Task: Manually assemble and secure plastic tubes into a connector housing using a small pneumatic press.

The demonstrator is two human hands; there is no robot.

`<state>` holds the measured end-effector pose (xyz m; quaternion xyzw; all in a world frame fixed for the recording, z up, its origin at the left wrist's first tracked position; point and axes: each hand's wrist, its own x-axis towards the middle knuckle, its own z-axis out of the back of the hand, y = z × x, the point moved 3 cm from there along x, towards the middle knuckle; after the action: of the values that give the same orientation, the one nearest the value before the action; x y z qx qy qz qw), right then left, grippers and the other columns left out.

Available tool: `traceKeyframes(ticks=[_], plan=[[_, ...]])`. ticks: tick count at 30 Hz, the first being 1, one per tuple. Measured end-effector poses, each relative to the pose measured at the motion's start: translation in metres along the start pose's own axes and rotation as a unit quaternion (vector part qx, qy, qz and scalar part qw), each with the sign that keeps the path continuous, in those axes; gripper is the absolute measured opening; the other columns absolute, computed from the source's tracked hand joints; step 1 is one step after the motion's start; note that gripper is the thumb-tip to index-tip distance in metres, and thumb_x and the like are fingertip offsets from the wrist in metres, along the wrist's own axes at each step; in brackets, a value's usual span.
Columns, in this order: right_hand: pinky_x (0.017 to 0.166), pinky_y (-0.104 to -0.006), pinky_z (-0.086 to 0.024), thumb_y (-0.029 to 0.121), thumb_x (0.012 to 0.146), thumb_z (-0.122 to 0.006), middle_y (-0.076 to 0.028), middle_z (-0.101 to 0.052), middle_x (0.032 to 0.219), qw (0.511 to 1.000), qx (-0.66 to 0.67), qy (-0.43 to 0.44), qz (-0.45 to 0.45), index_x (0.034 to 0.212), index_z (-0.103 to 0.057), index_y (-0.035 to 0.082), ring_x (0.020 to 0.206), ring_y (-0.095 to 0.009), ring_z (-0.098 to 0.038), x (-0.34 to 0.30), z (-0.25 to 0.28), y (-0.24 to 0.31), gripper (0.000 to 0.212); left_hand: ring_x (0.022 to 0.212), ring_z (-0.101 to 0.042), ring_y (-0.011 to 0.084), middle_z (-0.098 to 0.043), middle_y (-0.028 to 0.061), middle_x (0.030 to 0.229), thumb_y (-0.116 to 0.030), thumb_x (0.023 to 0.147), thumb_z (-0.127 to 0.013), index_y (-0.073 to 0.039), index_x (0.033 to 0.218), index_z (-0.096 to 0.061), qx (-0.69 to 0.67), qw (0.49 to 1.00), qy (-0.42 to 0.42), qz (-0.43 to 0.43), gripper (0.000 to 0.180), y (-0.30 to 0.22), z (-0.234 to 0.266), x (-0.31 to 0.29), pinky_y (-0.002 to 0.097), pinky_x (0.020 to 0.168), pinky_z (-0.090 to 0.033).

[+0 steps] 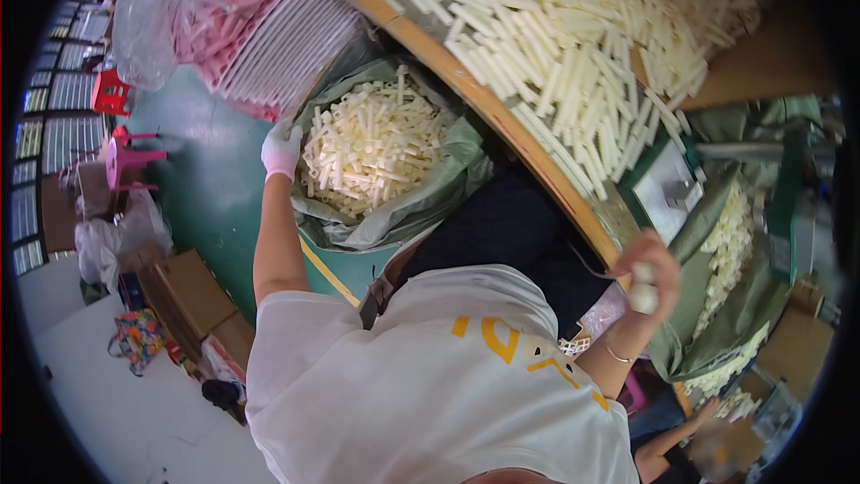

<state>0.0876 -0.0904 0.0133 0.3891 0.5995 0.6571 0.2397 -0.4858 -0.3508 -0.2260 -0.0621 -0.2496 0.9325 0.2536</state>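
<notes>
My left hand, in a white glove with a pink cuff, is closed on the left rim of a grey-green woven sack. Short cream-coloured tube pieces fill that sack. At the right, beside the table edge, my bare right hand is curled round a white piece that looks like a short tube; motion blurs it. Longer cream tubes lie heaped on the wooden-edged table beyond. Near my right hand stands a green-framed device with a pale metal plate.
A second sack with cream pieces hangs at the right. Pink tubes in clear plastic are stacked at the far left. Red and pink stools, cardboard boxes stand left. Another person's arm shows lower right.
</notes>
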Motion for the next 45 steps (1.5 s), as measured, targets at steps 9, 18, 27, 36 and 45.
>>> traceKeyframes(ticks=[9, 18, 27, 36, 45], plan=[[0.096, -0.0439, -0.042, 0.049, 0.073, -0.073, -0.042, -0.047, 0.118, 0.874, -0.431, 0.214, -0.065, 0.073, -0.057, -0.003, 0.121, -0.048, -0.044, 0.088, -0.2, -0.099, 0.055, 0.107, -0.057, 0.0381, -0.061, 0.0222, 0.113, -0.053, 0.079, -0.06, -0.009, 0.126, -0.053, 0.226, 0.931, 0.091, 0.27, 0.064, 0.057, -0.037, 0.019, 0.0401, 0.091, -0.045], [0.069, -0.0292, -0.045, 0.02, 0.07, -0.073, -0.001, -0.06, 0.084, 0.891, -0.078, -0.059, -0.444, 0.091, -0.06, 0.004, 0.073, -0.017, -0.056, 0.039, -0.141, -0.308, 0.03, 0.098, -0.062, 0.0299, -0.065, 0.0187, 0.102, -0.035, 0.092, -0.049, 0.002, 0.112, -0.058, -0.185, 0.963, 0.066, 0.182, 0.043, 0.057, -0.068, -0.004, 0.0385, 0.087, -0.045], [0.056, -0.0224, -0.032, -0.01, 0.061, -0.057, 0.007, -0.04, 0.067, 0.905, 0.061, -0.06, -0.418, 0.067, -0.043, 0.013, 0.061, -0.006, -0.04, 0.026, -0.147, -0.189, 0.027, 0.083, -0.053, 0.0142, -0.061, 0.0044, 0.093, -0.024, 0.092, -0.053, 0.002, 0.104, -0.061, -0.559, 0.796, -0.062, 0.225, 0.03, -0.037, 0.03, 0.009, 0.031, 0.078, -0.044], [0.054, -0.0219, -0.033, -0.005, 0.07, -0.063, 0.007, -0.045, 0.067, 0.915, -0.171, -0.009, -0.365, 0.071, -0.049, 0.008, 0.059, -0.005, -0.04, 0.023, -0.142, -0.195, 0.019, 0.089, -0.058, 0.0343, -0.062, 0.0179, 0.096, -0.032, 0.084, -0.064, 0.0, 0.111, -0.057, 0.019, 0.992, -0.122, -0.023, 0.042, -0.073, 0.029, 0.015, 0.0423, 0.083, -0.045], [0.067, -0.0422, -0.048, 0.031, 0.085, -0.063, -0.02, -0.059, 0.086, 0.866, -0.414, 0.14, -0.244, 0.088, -0.051, 0.001, 0.071, -0.037, -0.059, 0.033, -0.13, -0.143, 0.032, 0.137, -0.014, 0.0443, -0.024, 0.0161, 0.148, -0.054, 0.072, -0.068, -0.017, 0.142, -0.033, 0.145, 0.969, 0.2, -0.003, 0.086, -0.122, -0.156, -0.095, 0.0648, 0.103, -0.02]])
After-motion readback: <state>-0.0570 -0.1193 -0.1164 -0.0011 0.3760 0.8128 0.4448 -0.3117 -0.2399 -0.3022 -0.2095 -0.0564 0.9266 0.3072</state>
